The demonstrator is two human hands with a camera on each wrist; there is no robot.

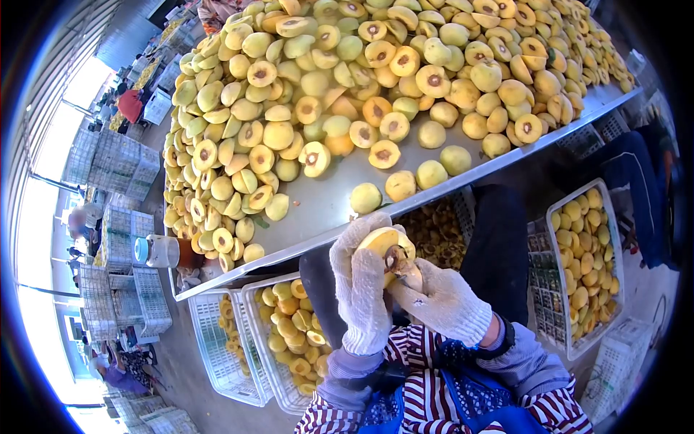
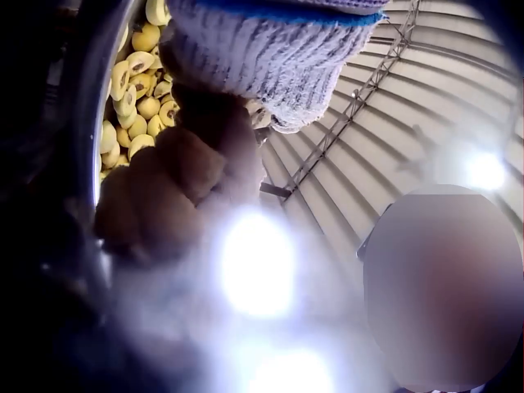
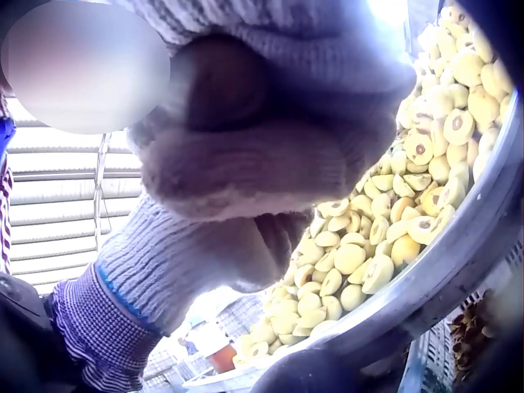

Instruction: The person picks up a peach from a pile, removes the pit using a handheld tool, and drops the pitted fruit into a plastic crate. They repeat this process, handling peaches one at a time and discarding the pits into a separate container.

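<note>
Both hands wear knitted white gloves and meet just past the table's near edge. The left hand (image 1: 359, 284) has its fingers curled round a yellow fruit half (image 1: 379, 241). In the right hand (image 1: 447, 300), thumb and fingers pinch a small pale-and-brown piece (image 1: 409, 275) against the fruit's dark pit area; whether it is a tool or part of the fruit, I cannot tell. In the left wrist view the left hand (image 2: 172, 180) is dark and blurred. The right wrist view shows the right hand (image 3: 254, 155) close up, its grip in shadow.
Halved yellow fruit (image 1: 318, 79) is heaped on a metal table (image 1: 318, 206). Crates of fruit stand below, at left (image 1: 249, 304) and right (image 1: 613, 289); dark pieces (image 1: 437, 231) lie under the table edge. A jar (image 1: 160, 251) stands at the table's left corner.
</note>
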